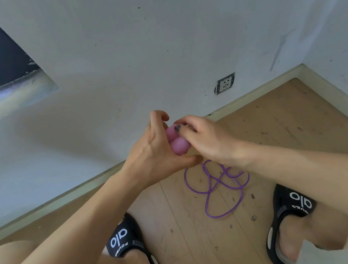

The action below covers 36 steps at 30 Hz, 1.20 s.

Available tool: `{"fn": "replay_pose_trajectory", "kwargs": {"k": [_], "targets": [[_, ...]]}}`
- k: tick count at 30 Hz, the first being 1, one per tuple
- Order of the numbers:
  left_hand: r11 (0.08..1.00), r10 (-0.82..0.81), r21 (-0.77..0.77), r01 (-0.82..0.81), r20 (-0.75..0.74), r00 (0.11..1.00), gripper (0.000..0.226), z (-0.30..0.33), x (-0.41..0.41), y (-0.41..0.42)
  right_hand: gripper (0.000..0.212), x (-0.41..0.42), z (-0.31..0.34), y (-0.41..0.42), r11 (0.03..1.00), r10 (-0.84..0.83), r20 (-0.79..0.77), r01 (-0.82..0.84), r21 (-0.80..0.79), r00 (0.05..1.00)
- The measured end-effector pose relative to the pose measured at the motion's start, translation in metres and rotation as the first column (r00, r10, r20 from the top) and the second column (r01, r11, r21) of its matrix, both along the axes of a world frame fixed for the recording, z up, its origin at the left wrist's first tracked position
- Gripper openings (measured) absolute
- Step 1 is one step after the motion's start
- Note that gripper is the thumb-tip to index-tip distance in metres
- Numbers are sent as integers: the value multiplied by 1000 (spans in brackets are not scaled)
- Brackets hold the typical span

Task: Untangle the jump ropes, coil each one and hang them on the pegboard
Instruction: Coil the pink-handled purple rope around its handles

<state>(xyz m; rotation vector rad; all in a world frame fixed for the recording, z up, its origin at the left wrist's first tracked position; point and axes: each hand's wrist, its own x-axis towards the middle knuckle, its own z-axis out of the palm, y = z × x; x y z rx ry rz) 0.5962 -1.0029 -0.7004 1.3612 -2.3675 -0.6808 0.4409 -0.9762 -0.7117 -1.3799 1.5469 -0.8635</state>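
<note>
Both hands hold the pink handles of a purple jump rope above a wooden floor

The two pink handles (178, 141) sit side by side between the hands, in front of the wall; the left hand (155, 148) has its grip curled round them from the left, thumb reaching under toward the right wrist and index finger arched over the top, a ring on one finger. The right hand (206, 139) comes in from the right, palm down, its fingertips (181, 128) pinching at the upper ends of the handles. Below and slightly right of the grip, the purple rope (218, 187) lies in loose crossing loops on the floor (185, 233), between two feet in black slides (126, 239), its upper end hidden behind the right wrist
</note>
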Motion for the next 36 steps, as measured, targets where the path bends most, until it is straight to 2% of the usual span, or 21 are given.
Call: {"fn": "replay_pose_trajectory", "kwargs": {"k": [1,3,6,9,12,15,19,22,25,28,29,31,32,34,36], "targets": [[1000,-9,12,9,58,998,84,-1,4,-3,26,-4,2,-2,1000,-5,-11,5,-14,1000],[999,-46,-18,50,185,982,55,-5,12,-7,32,-11,5,-5,1000,2,-40,-3,-25,999],[990,-45,-121,78,251,967,26,-9,19,-10,36,-10,4,-4,999,42,-51,-40,29,998],[969,-109,-182,169,303,947,21,-8,15,-9,37,-6,3,-1,999,24,-87,-20,51,996],[961,-132,-196,195,293,947,23,-6,11,-8,37,-1,2,4,998,-61,-141,58,-25,988],[975,-104,-164,149,258,961,27,-5,9,-4,36,2,1,3,990,-122,-166,108,-90,978],[972,33,-230,52,351,936,26,-1,16,-4,35,-5,3,-6,975,-205,-146,189,-115,968],[976,31,-214,50,361,932,20,1,21,-7,42,-11,8,-10,991,-133,-115,130,-34,984],[997,-25,-69,45,265,964,23,9,25,-13,50,-20,12,-19,994,-98,39,97,42,994],[982,-41,188,8,172,984,26,21,24,-15,48,-27,11,-24,988,-142,117,148,-44,983],[943,-17,332,-20,108,994,26,22,22,-12,45,-27,10,-22,982,-156,103,165,-91,982],[780,118,624,-46,-75,990,25,21,19,-7,41,-23,8,-18,965,-194,62,201,-171,979],[706,199,707,-50,-131,971,23,21,18,-8,39,-21,6,-17,954,-219,45,224,-199,975],[629,328,773,-77,-174,928,18,22,18,-13,34,-21,0,-13,942,-230,-109,193,-275,967],[619,392,776,-121,-171,904,14,24,18,-18,28,-16,-10,-9,950,-154,-409,21,-313,899]]}}
